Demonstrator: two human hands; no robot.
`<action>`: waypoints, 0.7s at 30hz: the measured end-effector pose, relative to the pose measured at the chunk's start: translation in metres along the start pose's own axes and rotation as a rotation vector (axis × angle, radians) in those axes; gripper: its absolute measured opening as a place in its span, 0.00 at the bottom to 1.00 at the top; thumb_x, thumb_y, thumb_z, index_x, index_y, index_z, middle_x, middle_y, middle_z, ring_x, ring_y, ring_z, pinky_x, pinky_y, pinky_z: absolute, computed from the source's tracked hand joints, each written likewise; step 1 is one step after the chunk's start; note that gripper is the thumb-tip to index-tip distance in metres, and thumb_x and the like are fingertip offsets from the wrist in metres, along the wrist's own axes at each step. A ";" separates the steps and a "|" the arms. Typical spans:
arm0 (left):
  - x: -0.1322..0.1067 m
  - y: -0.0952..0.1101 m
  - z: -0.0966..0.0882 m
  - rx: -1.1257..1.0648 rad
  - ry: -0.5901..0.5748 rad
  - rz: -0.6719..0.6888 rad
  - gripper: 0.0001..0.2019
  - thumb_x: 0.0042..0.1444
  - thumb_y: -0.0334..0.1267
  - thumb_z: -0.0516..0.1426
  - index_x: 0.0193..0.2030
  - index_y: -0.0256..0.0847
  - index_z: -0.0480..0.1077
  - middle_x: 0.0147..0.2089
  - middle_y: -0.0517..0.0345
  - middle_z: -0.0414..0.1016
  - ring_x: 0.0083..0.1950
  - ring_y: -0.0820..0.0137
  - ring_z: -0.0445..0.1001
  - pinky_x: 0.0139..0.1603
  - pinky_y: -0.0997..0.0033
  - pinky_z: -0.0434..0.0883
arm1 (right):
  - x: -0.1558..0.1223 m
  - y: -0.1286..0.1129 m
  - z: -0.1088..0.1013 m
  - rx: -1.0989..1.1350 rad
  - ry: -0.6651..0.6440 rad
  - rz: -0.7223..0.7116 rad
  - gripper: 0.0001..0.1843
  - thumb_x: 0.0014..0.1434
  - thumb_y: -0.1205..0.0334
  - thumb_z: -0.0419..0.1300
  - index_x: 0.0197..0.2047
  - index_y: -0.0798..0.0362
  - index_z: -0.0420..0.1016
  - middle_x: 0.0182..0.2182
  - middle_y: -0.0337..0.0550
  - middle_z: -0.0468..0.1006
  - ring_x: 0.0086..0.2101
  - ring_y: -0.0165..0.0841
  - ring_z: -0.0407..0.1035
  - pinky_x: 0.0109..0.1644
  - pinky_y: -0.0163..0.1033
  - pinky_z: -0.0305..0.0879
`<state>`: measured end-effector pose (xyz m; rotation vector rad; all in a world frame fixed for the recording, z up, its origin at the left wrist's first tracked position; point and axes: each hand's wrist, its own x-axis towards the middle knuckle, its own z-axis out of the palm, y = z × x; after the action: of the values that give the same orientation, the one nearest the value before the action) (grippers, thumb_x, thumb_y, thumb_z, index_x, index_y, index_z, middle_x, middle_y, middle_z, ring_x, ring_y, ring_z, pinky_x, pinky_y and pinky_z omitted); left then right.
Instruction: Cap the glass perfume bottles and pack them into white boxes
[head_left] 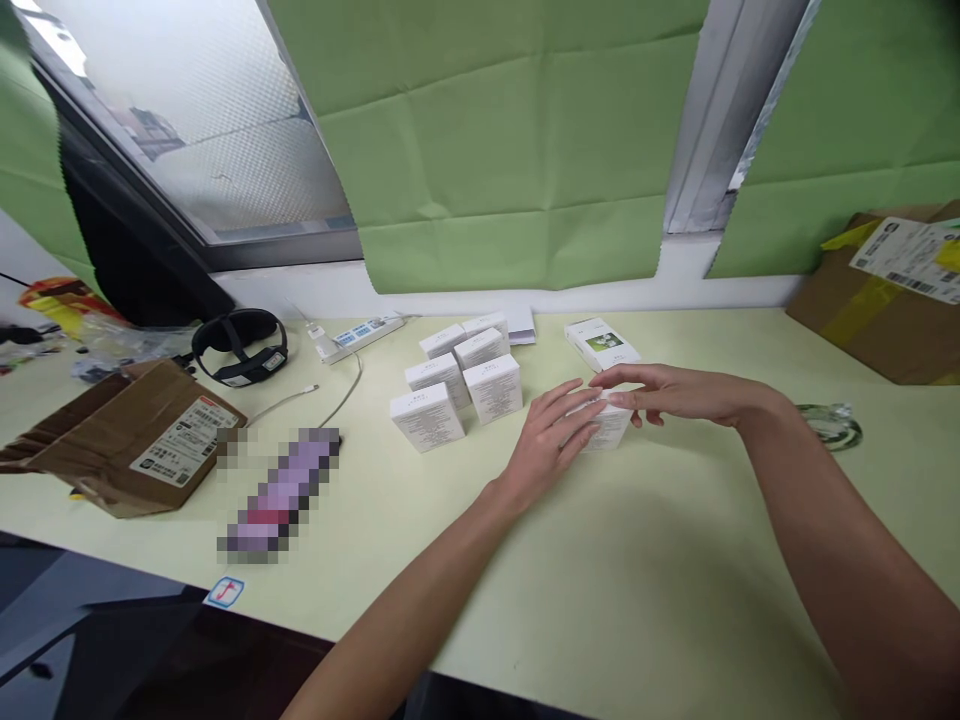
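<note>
A small white box [609,432] with printed sides stands on the table under both hands, its top largely covered. My left hand [551,435] lies against its left side and top, fingers stretched out. From the right, my right hand [667,393] reaches over the same box with bent fingers, thumb and forefinger at its top edge. To the left stands a group of several similar white boxes [493,388] in loose rows. Behind my hands lies a flat white box with a green picture [602,343].
On the left are an open brown carton [169,440], a black headset [244,348], a power strip [367,335] with cables and a blurred-out purple item [285,490]. A taped carton [877,300] and a coiled clear-wrapped item [831,427] are at the right.
</note>
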<state>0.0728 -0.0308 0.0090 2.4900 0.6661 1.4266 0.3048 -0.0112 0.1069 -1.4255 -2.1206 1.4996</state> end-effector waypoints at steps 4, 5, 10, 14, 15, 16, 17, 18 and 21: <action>0.001 -0.002 0.001 0.026 0.012 0.013 0.22 0.66 0.31 0.54 0.65 0.51 0.65 0.62 0.55 0.72 0.69 0.63 0.62 0.63 0.50 0.68 | 0.002 0.003 0.000 0.029 -0.003 0.025 0.34 0.55 0.36 0.61 0.62 0.37 0.68 0.57 0.44 0.72 0.43 0.41 0.71 0.43 0.43 0.67; 0.001 -0.002 0.001 0.028 0.011 0.006 0.21 0.66 0.32 0.54 0.64 0.51 0.66 0.62 0.55 0.72 0.69 0.63 0.63 0.63 0.50 0.68 | 0.003 0.004 0.000 0.043 -0.003 0.035 0.34 0.54 0.36 0.61 0.62 0.37 0.68 0.57 0.44 0.72 0.43 0.40 0.72 0.42 0.43 0.67; 0.002 0.000 0.000 0.053 0.013 -0.005 0.19 0.66 0.32 0.53 0.63 0.50 0.67 0.62 0.55 0.73 0.68 0.62 0.64 0.62 0.51 0.67 | 0.004 0.007 0.000 0.080 0.014 0.047 0.34 0.53 0.39 0.63 0.63 0.34 0.68 0.58 0.43 0.72 0.41 0.39 0.72 0.43 0.42 0.68; 0.000 0.001 -0.002 0.120 -0.002 0.030 0.22 0.66 0.33 0.54 0.66 0.50 0.63 0.63 0.52 0.71 0.69 0.60 0.62 0.63 0.49 0.64 | 0.002 0.008 -0.001 0.036 0.046 0.036 0.34 0.55 0.38 0.61 0.64 0.34 0.67 0.63 0.42 0.68 0.42 0.39 0.71 0.44 0.43 0.68; 0.000 0.000 -0.002 0.129 -0.003 0.036 0.23 0.66 0.34 0.54 0.67 0.50 0.61 0.64 0.52 0.70 0.70 0.60 0.62 0.64 0.48 0.64 | 0.002 0.007 -0.001 0.031 0.054 0.029 0.34 0.55 0.38 0.61 0.64 0.33 0.67 0.63 0.41 0.67 0.42 0.39 0.71 0.44 0.43 0.68; -0.001 0.000 -0.003 0.134 -0.001 0.037 0.24 0.66 0.34 0.54 0.68 0.50 0.60 0.65 0.51 0.69 0.70 0.59 0.62 0.64 0.48 0.64 | 0.001 0.007 -0.001 0.031 0.058 0.022 0.33 0.55 0.38 0.60 0.63 0.33 0.67 0.64 0.40 0.67 0.43 0.39 0.71 0.44 0.43 0.68; -0.002 -0.001 -0.003 0.135 0.004 0.035 0.25 0.66 0.35 0.55 0.69 0.50 0.59 0.65 0.50 0.69 0.70 0.59 0.62 0.64 0.48 0.64 | 0.001 0.006 -0.001 0.032 0.058 0.015 0.33 0.56 0.38 0.60 0.63 0.32 0.67 0.64 0.39 0.67 0.43 0.39 0.71 0.44 0.42 0.68; -0.002 -0.002 -0.003 0.134 0.010 0.029 0.25 0.66 0.36 0.55 0.69 0.50 0.58 0.65 0.50 0.68 0.70 0.59 0.61 0.64 0.48 0.64 | 0.001 0.006 -0.001 0.033 0.057 0.012 0.32 0.56 0.38 0.60 0.64 0.32 0.67 0.63 0.39 0.68 0.42 0.39 0.71 0.44 0.42 0.68; -0.003 -0.007 -0.005 0.135 0.019 0.014 0.24 0.65 0.36 0.55 0.68 0.50 0.61 0.66 0.50 0.68 0.70 0.60 0.62 0.64 0.49 0.65 | 0.003 0.005 0.000 0.035 0.044 0.015 0.34 0.55 0.39 0.61 0.64 0.32 0.66 0.64 0.40 0.67 0.42 0.39 0.71 0.43 0.43 0.68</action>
<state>0.0656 -0.0265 0.0064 2.5905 0.7739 1.4572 0.3066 -0.0088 0.1018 -1.4518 -2.0531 1.4891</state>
